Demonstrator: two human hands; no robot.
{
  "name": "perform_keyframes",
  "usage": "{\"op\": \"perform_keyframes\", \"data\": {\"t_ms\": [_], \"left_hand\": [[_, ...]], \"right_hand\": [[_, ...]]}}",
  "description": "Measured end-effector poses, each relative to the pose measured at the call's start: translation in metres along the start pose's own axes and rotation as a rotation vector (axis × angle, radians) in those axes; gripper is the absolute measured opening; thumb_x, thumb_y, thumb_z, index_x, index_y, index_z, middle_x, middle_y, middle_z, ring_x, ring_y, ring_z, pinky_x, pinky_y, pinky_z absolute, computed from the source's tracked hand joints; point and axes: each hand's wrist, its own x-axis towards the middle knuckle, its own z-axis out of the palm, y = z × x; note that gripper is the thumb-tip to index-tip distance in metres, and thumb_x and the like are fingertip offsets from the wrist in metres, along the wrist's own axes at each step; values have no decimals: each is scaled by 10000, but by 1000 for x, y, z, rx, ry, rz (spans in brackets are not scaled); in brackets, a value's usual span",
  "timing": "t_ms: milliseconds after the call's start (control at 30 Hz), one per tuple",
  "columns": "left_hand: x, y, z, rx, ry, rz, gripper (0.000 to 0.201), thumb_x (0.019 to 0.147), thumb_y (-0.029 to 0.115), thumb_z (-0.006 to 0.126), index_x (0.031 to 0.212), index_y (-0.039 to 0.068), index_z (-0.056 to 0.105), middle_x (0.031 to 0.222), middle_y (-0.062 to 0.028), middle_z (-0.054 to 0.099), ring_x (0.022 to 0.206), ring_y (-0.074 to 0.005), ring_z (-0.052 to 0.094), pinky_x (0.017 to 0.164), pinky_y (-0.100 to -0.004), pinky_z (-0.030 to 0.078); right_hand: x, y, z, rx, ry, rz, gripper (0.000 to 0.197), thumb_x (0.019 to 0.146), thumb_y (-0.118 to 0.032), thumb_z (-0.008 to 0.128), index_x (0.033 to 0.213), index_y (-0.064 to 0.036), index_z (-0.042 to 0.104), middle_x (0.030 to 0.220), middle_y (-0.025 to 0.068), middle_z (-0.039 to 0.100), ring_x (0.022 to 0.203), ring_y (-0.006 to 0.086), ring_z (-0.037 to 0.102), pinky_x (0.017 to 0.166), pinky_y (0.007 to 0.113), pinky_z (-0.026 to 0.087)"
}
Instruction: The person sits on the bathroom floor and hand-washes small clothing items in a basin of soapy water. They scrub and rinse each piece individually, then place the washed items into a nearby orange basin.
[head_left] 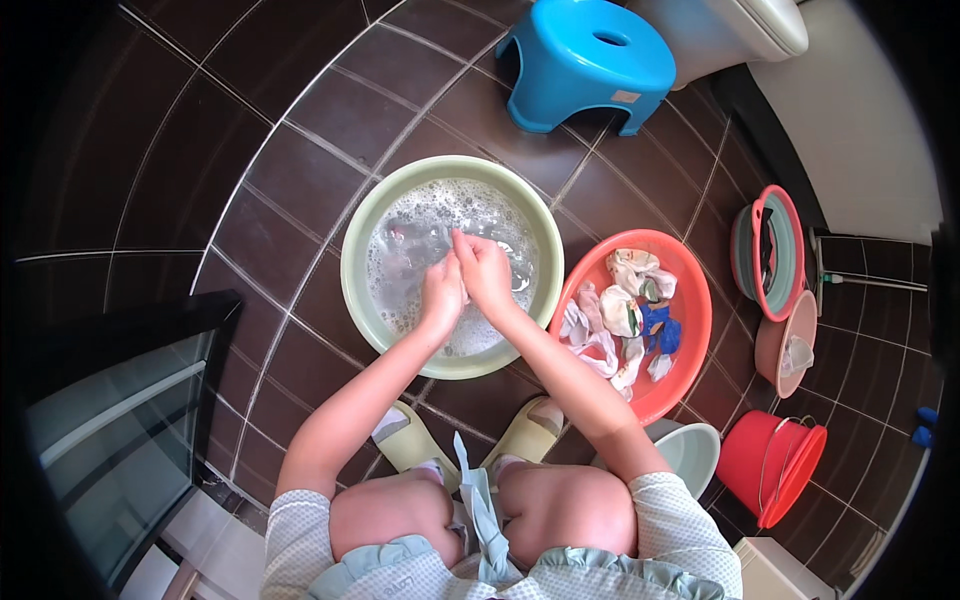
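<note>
My left hand (443, 292) and my right hand (485, 268) are closed and pressed together over a pale green basin (352, 265). Whatever they grip, if anything, is hidden by the fingers. Foamy, cloudy water (420, 232) fills the basin below them, with bubbles thickest near its wall. Just to the right, touching or nearly touching it, is an orange-red basin (697, 330). Crumpled small cloths, several of them looking like socks (622, 312), lie inside it in white, pink and patterned colours. Among them is a bright blue piece (656, 328).
A blue plastic stool (590, 50) stands beyond the basins, beside a white toilet (700, 40). Along the right are a red-rimmed grey basin (783, 250), a pink basin (775, 350), a red bucket (750, 455) and a pale basin (695, 455). A glass-paneled door (120, 440) is at left.
</note>
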Motion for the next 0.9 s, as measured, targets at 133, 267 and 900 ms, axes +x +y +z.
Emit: {"op": "perform_keyframes", "data": {"t_ms": [133,267,900], "left_hand": [[3,-3,-16,-63,20,-27,371,928,323,357,719,65,523,553,34,439,436,-64,400,365,-229,275],[-10,-22,-14,-90,-255,-78,422,928,301,378,682,-2,538,572,-35,522,489,-112,501,380,-258,351],[-7,-28,-64,1288,-87,732,354,626,55,630,954,57,496,901,-118,492,863,-300,509,723,-399,441]], "right_hand": [[-33,-21,3,-39,-91,-56,432,858,-364,475,640,-6,579,498,145,502,470,265,527,474,348,386],[-6,16,-10,-295,-45,-41,394,848,-361,481,667,-36,612,541,172,528,540,349,540,508,388,405],[-26,40,-37,-806,-287,-600,201,671,-207,631,838,-102,594,820,56,521,810,242,547,686,355,452]]}}
